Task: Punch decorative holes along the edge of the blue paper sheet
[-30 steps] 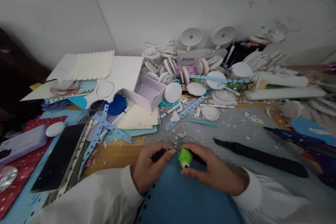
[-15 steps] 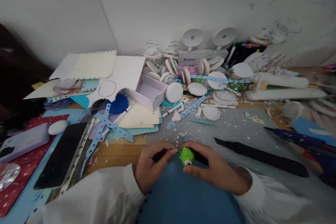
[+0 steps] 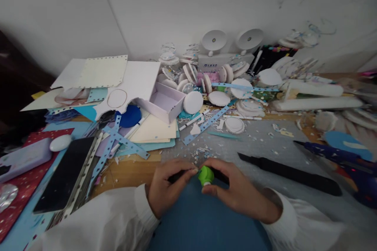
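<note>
My right hand (image 3: 235, 188) is closed round a small bright green craft punch (image 3: 205, 174) with a white part on its near side. The punch sits at the far edge of a large blue paper sheet (image 3: 209, 223), which spreads toward me between my forearms. Just left of the punch, my left hand (image 3: 169, 184) pinches the sheet's far edge between thumb and fingers. Small dark holes show along the sheet's left edge. Tiny paper scraps (image 3: 203, 151) lie just beyond my hands.
A black utility knife (image 3: 290, 172) and a blue glue gun (image 3: 335, 160) lie at right on the grey cutting mat (image 3: 265, 135). Punched blue strips (image 3: 126, 143), a black phone (image 3: 66, 174) and a lilac box (image 3: 165, 102) are left. White discs (image 3: 193, 102) pile up behind.
The green punch has tilted slightly in my right hand, so less of its white part shows. Both hands stay at the sheet's far edge; the whole view has shifted slightly.
</note>
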### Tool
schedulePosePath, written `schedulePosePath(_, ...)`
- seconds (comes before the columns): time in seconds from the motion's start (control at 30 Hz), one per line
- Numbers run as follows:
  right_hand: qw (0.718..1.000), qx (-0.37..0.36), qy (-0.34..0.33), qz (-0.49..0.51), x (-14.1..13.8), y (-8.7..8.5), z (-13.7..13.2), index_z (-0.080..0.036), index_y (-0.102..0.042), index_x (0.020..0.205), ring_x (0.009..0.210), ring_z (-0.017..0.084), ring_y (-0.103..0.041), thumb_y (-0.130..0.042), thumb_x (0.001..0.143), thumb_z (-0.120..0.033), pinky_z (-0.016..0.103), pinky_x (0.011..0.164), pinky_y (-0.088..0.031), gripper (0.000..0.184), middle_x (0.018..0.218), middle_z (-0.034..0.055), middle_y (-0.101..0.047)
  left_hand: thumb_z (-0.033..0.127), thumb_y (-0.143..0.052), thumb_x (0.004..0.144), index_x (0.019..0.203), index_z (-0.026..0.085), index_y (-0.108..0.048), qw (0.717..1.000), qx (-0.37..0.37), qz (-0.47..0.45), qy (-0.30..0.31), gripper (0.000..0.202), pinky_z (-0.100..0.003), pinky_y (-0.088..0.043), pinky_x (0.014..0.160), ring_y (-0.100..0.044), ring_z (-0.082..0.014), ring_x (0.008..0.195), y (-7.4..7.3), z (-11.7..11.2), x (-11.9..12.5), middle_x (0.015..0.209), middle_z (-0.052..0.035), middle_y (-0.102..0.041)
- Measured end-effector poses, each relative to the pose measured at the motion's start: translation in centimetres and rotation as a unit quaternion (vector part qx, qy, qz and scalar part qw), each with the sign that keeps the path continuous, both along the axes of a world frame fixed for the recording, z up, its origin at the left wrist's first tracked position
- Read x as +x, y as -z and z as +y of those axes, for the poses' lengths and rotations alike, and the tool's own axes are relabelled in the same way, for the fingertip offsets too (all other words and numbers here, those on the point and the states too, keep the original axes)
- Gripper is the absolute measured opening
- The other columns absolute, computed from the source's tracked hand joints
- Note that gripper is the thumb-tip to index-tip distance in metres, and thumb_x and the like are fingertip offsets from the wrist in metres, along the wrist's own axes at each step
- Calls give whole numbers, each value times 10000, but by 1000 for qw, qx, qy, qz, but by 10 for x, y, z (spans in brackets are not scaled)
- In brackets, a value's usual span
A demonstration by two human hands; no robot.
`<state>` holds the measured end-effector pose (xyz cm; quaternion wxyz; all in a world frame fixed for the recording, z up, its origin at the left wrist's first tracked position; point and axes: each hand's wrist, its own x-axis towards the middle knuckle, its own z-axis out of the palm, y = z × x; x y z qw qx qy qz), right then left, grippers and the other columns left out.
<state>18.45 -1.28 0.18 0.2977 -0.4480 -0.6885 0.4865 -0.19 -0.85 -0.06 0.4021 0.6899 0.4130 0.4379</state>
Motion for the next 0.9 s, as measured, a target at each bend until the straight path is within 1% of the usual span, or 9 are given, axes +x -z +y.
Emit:
schedulePosePath(0.13, 1000, 19, 18, -7, -3, 0, -1, -170, -567, 811, 718, 173, -525, -652, 725, -265, 280, 662, -414, 154, 756, 23, -581, 182, -625, 808, 787, 130, -712, 1000, -10, -2, 3, 104, -220, -487, 628, -643, -146, 672, 2, 0, 0, 724, -56, -704)
schedulePosePath(0.27, 1000, 18, 15, 6, -3, 0, 0, -173, -561, 788, 697, 162, -509, -640, 731, -267, 270, 640, -402, 135, 734, 14, -566, 271, -639, 794, 752, 126, -692, 996, -89, 1, -3, 160, -216, -461, 566, -610, -139, 618, 0, 2, -2, 674, -49, -675)
schedulePosePath(0.33, 1000, 15, 14, 22, -2, -1, 0, -171, -560, 798, 678, 152, -494, -632, 740, -274, 260, 619, -396, 139, 724, 8, -552, 339, -646, 776, 768, 125, -670, 989, -148, -3, 19, 216, -208, -430, 512, -573, -126, 573, -5, 5, -4, 649, -37, -643)
schedulePosePath(0.43, 999, 20, 16, 30, -1, -1, 0, -172, -552, 784, 650, 144, -470, -621, 747, -290, 252, 587, -386, 142, 697, -1, -523, 425, -691, 709, 879, 136, -624, 979, -194, 19, 67, 342, -209, -428, 518, -565, -134, 637, -19, 10, -7, 769, -44, -628)
schedulePosePath(0.5, 999, 32, 15, 32, -1, 0, 0, -174, -548, 767, 650, 146, -470, -614, 743, -281, 255, 586, -387, 128, 694, 0, -520, 471, -734, 644, 932, 152, -593, 976, -175, 89, 93, 452, -217, -437, 549, -563, -146, 698, -29, 14, -6, 856, -48, -613)
schedulePosePath(0.57, 998, 44, 12, 31, -1, 2, 0, -177, -544, 747, 659, 153, -481, -614, 732, -259, 264, 600, -393, 109, 696, 5, -534, 528, -755, 589, 909, 165, -588, 967, -114, 193, 122, 512, -233, -434, 583, -552, -153, 716, -37, 18, -4, 854, -36, -596)
schedulePosePath(0.7, 997, 68, 7, 33, -3, 5, -1, -180, -545, 731, 700, 175, -524, -625, 721, -251, 290, 650, -427, 107, 729, 28, -586, 646, -707, 572, 770, 162, -595, 916, 13, 364, 168, 535, -287, -419, 670, -561, -196, 757, -44, 24, 6, 791, -31, -585)
schedulePosePath(0.8, 996, 84, 19, 36, -4, 7, -3, -173, -573, 784, 756, 201, -565, -633, 700, -248, 322, 709, -461, 128, 789, 56, -624, 698, -657, 584, 776, 163, -609, 886, 26, 425, 185, 571, -299, -424, 658, -583, -218, 747, -45, 26, 12, 786, -41, -605)
schedulePosePath(0.9, 994, 99, 23, 30, -3, 9, -5, -160, -595, 830, 810, 221, -587, -618, 675, -215, 343, 759, -473, 165, 841, 78, -639, 701, -628, 614, 821, 172, -634, 872, 28, 443, 208, 568, -306, -439, 679, -603, -230, 761, -44, 26, 13, 803, -51, -634)
